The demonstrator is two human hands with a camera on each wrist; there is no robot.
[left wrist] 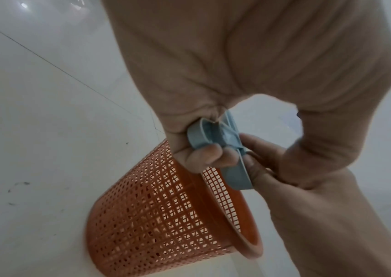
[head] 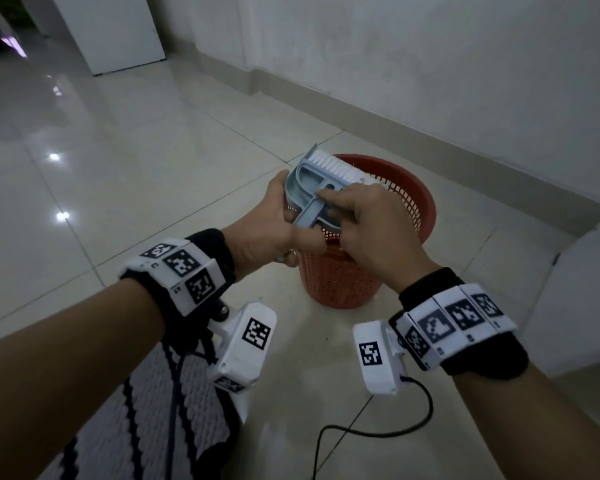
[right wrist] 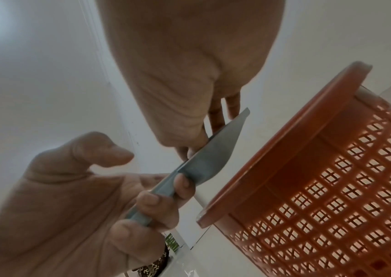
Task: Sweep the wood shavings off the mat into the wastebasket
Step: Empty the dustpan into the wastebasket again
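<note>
A grey-blue dustpan (head: 307,183) with a white-bristled brush (head: 329,164) lying in it is tilted over the orange mesh wastebasket (head: 414,192). My left hand (head: 274,220) grips the dustpan's handle from the left; its fingers (left wrist: 204,155) curl round the blue handle (left wrist: 207,134). My right hand (head: 349,209) curls its fingers over the brush handle from the right. In the right wrist view the dustpan's underside (right wrist: 216,150) shows beside the wastebasket rim (right wrist: 284,142). A white mat with black stripes (head: 146,414) lies at the bottom left. I cannot make out any shavings.
The wastebasket stands on glossy pale floor tiles (head: 125,174) close to a white wall (head: 430,64). A black cable (head: 378,431) loops on the floor near my right wrist. A white cabinet (head: 118,29) stands at the far left.
</note>
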